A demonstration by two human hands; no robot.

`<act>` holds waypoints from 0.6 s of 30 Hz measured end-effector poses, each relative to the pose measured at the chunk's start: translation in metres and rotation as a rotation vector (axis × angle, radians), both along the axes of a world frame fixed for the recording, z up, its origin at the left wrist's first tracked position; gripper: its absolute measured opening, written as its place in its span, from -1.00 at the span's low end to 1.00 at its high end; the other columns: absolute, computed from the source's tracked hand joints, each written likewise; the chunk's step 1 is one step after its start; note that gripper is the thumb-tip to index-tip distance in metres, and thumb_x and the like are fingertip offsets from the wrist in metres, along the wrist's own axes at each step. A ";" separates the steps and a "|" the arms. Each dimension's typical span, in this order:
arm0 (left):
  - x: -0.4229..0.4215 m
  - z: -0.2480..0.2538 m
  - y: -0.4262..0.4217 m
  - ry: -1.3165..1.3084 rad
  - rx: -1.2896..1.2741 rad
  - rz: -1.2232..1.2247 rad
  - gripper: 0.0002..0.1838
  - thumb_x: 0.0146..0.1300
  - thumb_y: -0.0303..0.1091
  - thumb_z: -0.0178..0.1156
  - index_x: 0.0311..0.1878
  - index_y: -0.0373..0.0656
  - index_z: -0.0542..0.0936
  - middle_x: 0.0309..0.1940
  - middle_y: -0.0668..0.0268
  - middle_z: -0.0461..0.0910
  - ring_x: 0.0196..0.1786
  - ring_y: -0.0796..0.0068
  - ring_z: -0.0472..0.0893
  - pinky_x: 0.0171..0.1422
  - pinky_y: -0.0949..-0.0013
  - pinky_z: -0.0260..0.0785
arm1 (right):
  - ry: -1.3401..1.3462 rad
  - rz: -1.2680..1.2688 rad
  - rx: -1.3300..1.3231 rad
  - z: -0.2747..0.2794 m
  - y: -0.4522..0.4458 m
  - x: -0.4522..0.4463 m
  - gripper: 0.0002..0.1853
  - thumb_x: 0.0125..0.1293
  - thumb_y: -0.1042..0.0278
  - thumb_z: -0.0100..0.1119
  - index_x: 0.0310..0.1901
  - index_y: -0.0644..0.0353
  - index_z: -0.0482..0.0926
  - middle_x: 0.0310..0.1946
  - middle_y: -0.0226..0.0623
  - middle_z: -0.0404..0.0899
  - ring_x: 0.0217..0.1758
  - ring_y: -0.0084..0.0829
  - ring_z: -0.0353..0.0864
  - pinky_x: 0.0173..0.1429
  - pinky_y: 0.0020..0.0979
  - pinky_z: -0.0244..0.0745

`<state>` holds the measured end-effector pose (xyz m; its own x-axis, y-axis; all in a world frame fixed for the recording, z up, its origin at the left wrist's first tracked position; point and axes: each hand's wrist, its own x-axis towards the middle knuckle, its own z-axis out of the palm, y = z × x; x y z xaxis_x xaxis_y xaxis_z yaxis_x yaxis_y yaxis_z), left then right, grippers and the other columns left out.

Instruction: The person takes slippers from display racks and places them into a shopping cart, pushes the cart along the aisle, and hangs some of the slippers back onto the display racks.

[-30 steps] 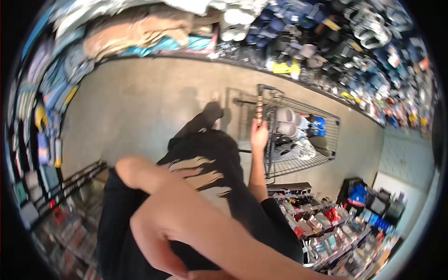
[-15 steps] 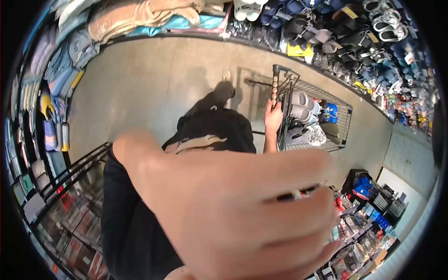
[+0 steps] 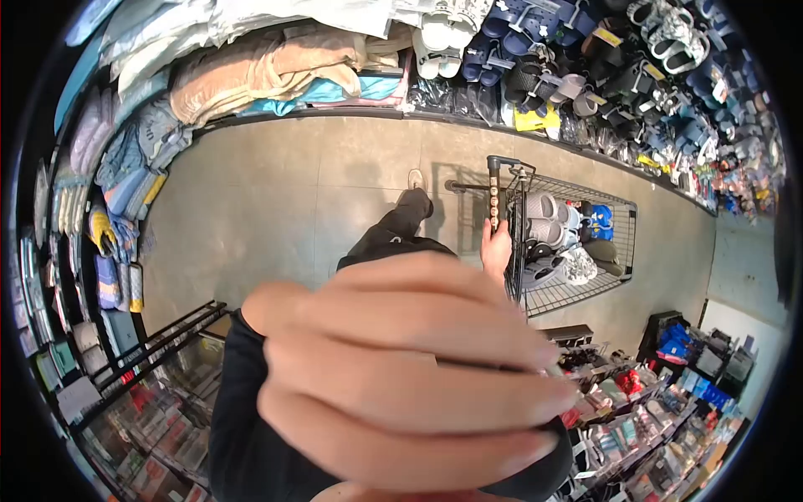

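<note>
My left hand (image 3: 410,368) is very near the camera, its fingers stretched to the right with narrow gaps between them. Nothing shows in it, though its palm side is partly hidden. Farther off, my right hand (image 3: 496,248) is wrapped round the handle (image 3: 493,197) of a black wire shopping cart (image 3: 577,297). Inside the cart lie grey clogs (image 3: 544,231), a white patterned item (image 3: 579,266), a blue item (image 3: 600,219) and a dark olive item (image 3: 604,253).
Shelves of clogs (image 3: 535,33) run along the upper right. Folded tan blankets (image 3: 268,71) lie at the upper left, with folded clothes (image 3: 138,192) down the left. Packaged goods (image 3: 623,427) fill racks at the lower right. My shoe (image 3: 416,178) stands on the concrete floor (image 3: 251,192).
My left hand came up from the bottom to in front of the camera, fingers spread to the right. My right hand keeps its hold on the cart handle. The view has shifted slightly.
</note>
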<state>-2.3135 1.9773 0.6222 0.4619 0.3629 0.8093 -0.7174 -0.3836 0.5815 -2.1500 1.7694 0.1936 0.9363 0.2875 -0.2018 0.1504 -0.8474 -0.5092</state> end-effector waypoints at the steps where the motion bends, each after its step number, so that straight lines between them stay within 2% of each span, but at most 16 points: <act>1: -0.006 0.001 0.007 0.001 -0.001 -0.019 -0.81 0.51 -0.28 0.14 -0.25 -0.10 0.63 -0.31 0.25 0.80 -0.19 0.25 0.77 -0.07 0.24 0.62 | 0.007 -0.004 -0.011 0.007 0.003 -0.001 -0.58 0.53 -0.04 0.10 -0.03 0.24 0.51 -0.22 0.16 0.69 -0.10 0.25 0.67 -0.03 0.15 0.52; 3: -0.021 0.000 0.022 0.086 0.131 -0.214 -0.91 0.50 -0.31 0.16 -0.13 -0.08 0.56 -0.20 0.23 0.79 -0.14 0.24 0.75 0.01 0.23 0.62 | 0.036 -0.006 -0.044 0.010 0.003 -0.002 -0.57 0.52 -0.05 0.11 0.05 0.23 0.53 -0.18 0.18 0.70 -0.07 0.24 0.68 -0.01 0.15 0.53; 4: -0.018 -0.003 0.014 0.093 0.124 -0.142 -0.90 0.42 -0.39 0.24 -0.06 -0.08 0.54 -0.21 0.22 0.76 -0.13 0.20 0.74 -0.04 0.15 0.65 | 0.027 -0.011 -0.037 0.010 0.003 -0.003 -0.56 0.52 -0.05 0.11 0.06 0.22 0.54 -0.18 0.18 0.70 -0.06 0.24 0.68 -0.01 0.15 0.53; 5: -0.014 -0.008 0.012 0.084 0.118 -0.176 -0.90 0.42 -0.39 0.24 -0.06 -0.08 0.54 -0.21 0.22 0.76 -0.13 0.20 0.74 -0.04 0.15 0.65 | 0.016 -0.021 -0.029 0.009 0.003 -0.004 -0.56 0.52 -0.05 0.12 0.07 0.21 0.54 -0.18 0.19 0.70 -0.06 0.24 0.68 -0.01 0.15 0.53; 8: -0.001 -0.022 0.007 0.156 0.224 -0.134 -0.73 0.21 -0.57 0.38 -0.09 -0.07 0.55 -0.34 0.26 0.66 -0.15 0.13 0.74 -0.15 0.05 0.66 | 0.053 -0.040 0.037 0.003 -0.001 -0.003 -0.56 0.49 -0.05 0.15 0.07 0.22 0.56 -0.19 0.17 0.71 -0.04 0.25 0.68 0.00 0.15 0.54; 11: -0.005 -0.014 -0.002 0.183 0.176 -0.318 -0.79 0.24 -0.55 0.36 -0.14 -0.04 0.57 -0.32 0.26 0.67 -0.19 0.13 0.76 -0.14 0.09 0.67 | 0.099 -0.025 0.050 0.002 -0.005 -0.011 -0.55 0.47 -0.05 0.18 0.04 0.24 0.56 -0.20 0.16 0.71 -0.06 0.24 0.68 0.01 0.14 0.55; 12: 0.003 -0.017 0.000 0.105 0.267 -0.406 -0.83 0.24 -0.46 0.36 -0.20 0.03 0.57 -0.30 0.28 0.68 -0.21 0.14 0.78 -0.16 0.11 0.67 | 0.059 -0.030 0.082 -0.005 -0.006 -0.015 -0.56 0.46 -0.04 0.19 0.02 0.24 0.55 -0.22 0.18 0.71 -0.07 0.25 0.68 0.02 0.15 0.54; 13: 0.006 -0.014 -0.002 0.114 0.254 -0.408 -0.83 0.24 -0.46 0.36 -0.20 0.03 0.57 -0.30 0.28 0.68 -0.21 0.14 0.78 -0.16 0.11 0.67 | 0.071 -0.031 0.071 -0.004 -0.003 -0.017 -0.56 0.46 -0.04 0.19 0.02 0.24 0.55 -0.22 0.18 0.71 -0.07 0.25 0.68 0.02 0.15 0.54; 15: 0.009 -0.008 -0.009 0.219 0.251 -0.432 -0.79 0.10 -0.39 0.38 -0.24 0.10 0.56 -0.30 0.32 0.67 -0.25 0.19 0.76 -0.20 0.18 0.66 | 0.131 -0.035 0.052 0.006 -0.002 -0.023 -0.56 0.47 -0.05 0.18 -0.01 0.25 0.54 -0.23 0.21 0.70 -0.06 0.26 0.68 0.03 0.16 0.54; 16: 0.004 -0.036 0.011 0.137 0.417 -0.691 0.19 -0.13 -0.17 0.49 0.67 0.18 0.17 0.66 -0.10 0.05 0.67 -0.14 0.12 0.65 -0.37 -0.13 | 0.110 -0.019 0.052 0.008 -0.002 -0.026 -0.55 0.47 -0.05 0.17 -0.01 0.26 0.52 -0.24 0.23 0.70 -0.06 0.27 0.68 0.03 0.17 0.53; 17: 0.008 -0.039 0.004 0.142 0.408 -0.694 0.19 -0.13 -0.17 0.49 0.67 0.18 0.17 0.66 -0.10 0.05 0.67 -0.14 0.12 0.65 -0.37 -0.13 | 0.117 -0.021 0.045 0.010 -0.004 -0.025 -0.55 0.47 -0.05 0.17 -0.01 0.26 0.52 -0.24 0.23 0.70 -0.06 0.27 0.68 0.03 0.17 0.53; 18: 0.014 -0.043 -0.008 0.125 0.401 -0.581 0.04 -0.13 -0.19 0.47 0.52 0.17 0.23 0.50 -0.02 0.15 0.51 -0.08 0.21 0.50 -0.26 0.00 | 0.116 -0.025 0.059 0.010 -0.004 -0.024 -0.55 0.48 -0.05 0.16 -0.01 0.27 0.52 -0.24 0.23 0.69 -0.06 0.27 0.68 0.03 0.17 0.53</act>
<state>-2.2992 1.9690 0.5789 0.5885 -0.2841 0.7569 -0.8076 -0.1611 0.5674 -2.1744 1.7653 0.2040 0.9146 0.2789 -0.2927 0.0665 -0.8180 -0.5714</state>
